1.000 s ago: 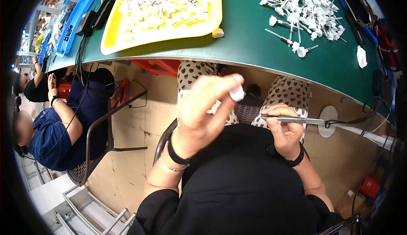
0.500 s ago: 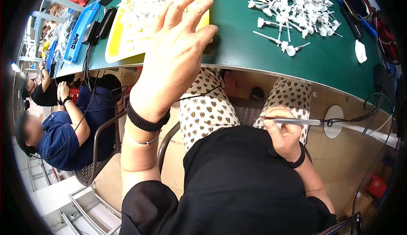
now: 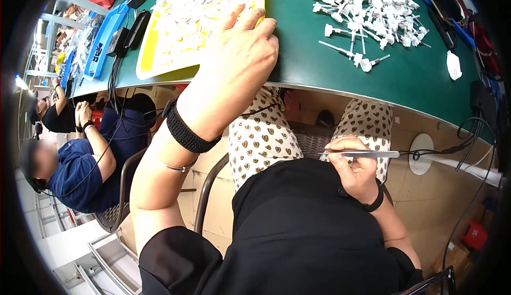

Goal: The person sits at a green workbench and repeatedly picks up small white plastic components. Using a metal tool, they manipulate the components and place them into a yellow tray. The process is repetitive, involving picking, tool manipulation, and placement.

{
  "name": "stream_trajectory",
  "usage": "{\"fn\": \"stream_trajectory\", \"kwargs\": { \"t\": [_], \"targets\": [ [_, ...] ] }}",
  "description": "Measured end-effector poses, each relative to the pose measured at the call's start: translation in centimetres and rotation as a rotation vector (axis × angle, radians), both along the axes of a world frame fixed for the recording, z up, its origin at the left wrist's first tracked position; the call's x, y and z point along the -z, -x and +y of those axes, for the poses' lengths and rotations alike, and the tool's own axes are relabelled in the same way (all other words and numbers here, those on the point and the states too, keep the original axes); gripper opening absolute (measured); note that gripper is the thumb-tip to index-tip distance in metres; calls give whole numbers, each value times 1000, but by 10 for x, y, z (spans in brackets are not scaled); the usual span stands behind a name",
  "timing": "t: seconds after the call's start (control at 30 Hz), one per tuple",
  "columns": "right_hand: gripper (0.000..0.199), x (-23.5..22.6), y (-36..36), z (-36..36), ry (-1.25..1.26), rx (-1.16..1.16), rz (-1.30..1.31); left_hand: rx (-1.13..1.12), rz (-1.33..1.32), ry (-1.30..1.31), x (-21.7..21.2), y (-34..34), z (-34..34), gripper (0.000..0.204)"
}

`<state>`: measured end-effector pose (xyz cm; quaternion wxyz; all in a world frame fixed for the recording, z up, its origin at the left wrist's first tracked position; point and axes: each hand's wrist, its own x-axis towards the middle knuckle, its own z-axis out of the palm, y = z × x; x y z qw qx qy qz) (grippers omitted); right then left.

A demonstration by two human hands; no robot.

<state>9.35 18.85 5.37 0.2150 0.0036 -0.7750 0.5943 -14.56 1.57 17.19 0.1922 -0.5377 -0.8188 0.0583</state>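
Above the right edge of a yellow tray point(image 3: 146, 55) is my left hand point(image 3: 237, 47), back up, with its fingers bent. Its thumb and the undersides of its fingers are hidden, so anything in its grasp cannot be made out. The tray holds many small white and grey parts point(image 3: 191, 13). Over my lap, my right hand point(image 3: 356, 173) is closed round metal tweezers point(image 3: 372, 154), which lie level across the fingers. White plastic pieces with thin stems point(image 3: 367, 15) form a loose heap on the green table point(image 3: 303, 55), to the right of the tray.
A crumpled white scrap point(image 3: 453, 65) lies at the table's right side, near dark cables point(image 3: 471, 130). Left of the yellow tray are a blue tray point(image 3: 101, 44) and black boxes point(image 3: 137, 29) with cables. A co-worker in a blue shirt point(image 3: 85, 172) sits at the left.
My left hand has shifted slightly right and down, and its fingers are more bent than before. My right hand keeps the tweezers over my lap, almost unmoved.
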Motion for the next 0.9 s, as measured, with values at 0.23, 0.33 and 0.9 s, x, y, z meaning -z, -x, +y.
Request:
{"fn": "stream_trajectory", "kwargs": {
  "t": [0.23, 0.33, 0.9],
  "targets": [
    [15, 2, -4, 0, 114, -1, -19, 306, -677, -548, -13, -23, 10, 11],
    [17, 2, -6, 3, 259, 35, -42, 313, -1069, -698, -1, -66, 2, 16],
    [21, 7, 1, -4, 536, -30, -216, -169, -1886, -905, 153, -143, -13, 46]
  ]
}}
